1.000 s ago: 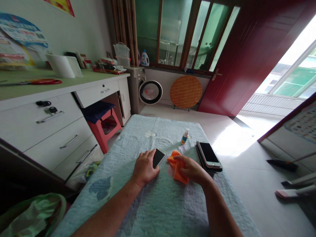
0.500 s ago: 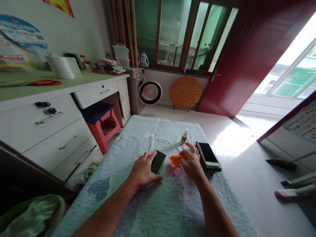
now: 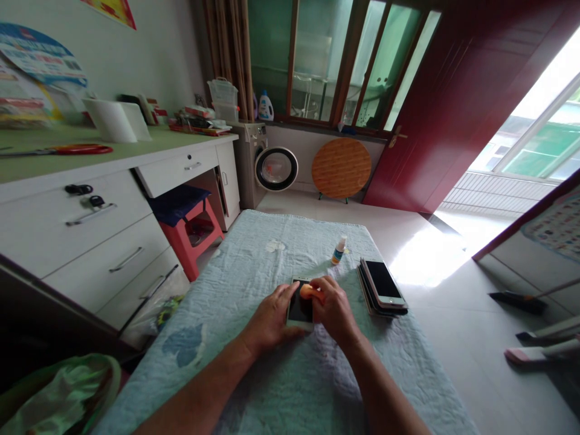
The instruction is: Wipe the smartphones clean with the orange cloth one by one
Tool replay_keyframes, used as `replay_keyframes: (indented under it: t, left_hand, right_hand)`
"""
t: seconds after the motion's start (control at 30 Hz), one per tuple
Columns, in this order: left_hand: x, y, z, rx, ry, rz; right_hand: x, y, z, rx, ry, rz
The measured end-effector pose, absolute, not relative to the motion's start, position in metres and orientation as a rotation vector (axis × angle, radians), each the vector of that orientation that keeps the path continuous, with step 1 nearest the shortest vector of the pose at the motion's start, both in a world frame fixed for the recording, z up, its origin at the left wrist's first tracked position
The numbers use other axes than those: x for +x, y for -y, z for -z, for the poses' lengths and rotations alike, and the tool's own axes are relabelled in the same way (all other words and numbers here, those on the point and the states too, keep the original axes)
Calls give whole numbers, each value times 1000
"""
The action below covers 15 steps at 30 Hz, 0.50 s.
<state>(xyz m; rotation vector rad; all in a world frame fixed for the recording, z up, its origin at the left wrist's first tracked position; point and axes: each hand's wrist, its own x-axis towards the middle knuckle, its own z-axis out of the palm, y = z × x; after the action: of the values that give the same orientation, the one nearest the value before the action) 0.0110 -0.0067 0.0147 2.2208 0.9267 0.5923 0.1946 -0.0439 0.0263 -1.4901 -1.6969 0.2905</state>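
A white-framed smartphone [image 3: 299, 309] lies face up on the quilted cover, its dark screen towards me. My left hand [image 3: 270, 314] grips it by the left side, thumb along the bottom edge and fingers near the top. Pinched in my right hand [image 3: 334, 307] is an orange cloth [image 3: 308, 291], pressed against the upper part of the screen. Just beyond the hands stands a small spray bottle [image 3: 338, 251] with a white cap. To the right, a second white phone [image 3: 384, 281] rests on a stack of dark, flat devices [image 3: 370, 296].
The light-blue quilted cover [image 3: 235, 266] spreads over the surface before me. On the left are white drawers [image 3: 104, 235], a red stool [image 3: 190, 232] and a lined bin [image 3: 109, 386]. Behind stand a washing machine [image 3: 248, 163] with its door swung out and a round folded tabletop [image 3: 341, 168].
My right hand has moved left with the orange cloth, from the cover onto the phone's screen. The phone has turned more upright and shifted slightly right under my left hand.
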Motion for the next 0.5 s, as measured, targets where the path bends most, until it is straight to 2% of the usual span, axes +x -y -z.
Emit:
replay_keyframes:
  t: [0.17,0.37,0.5]
  left_hand:
    - [11,8,-16,2211,-901,-634]
    - [12,7,-16,2194,-952,-605]
    - [13,7,-16,2193,-964,-588]
  right_hand:
    - [188,47,-26,-1359,1806,-546]
    - [192,47,-27,-1526,1708,-389]
    - [189,46,-20,-1506,1781,-428]
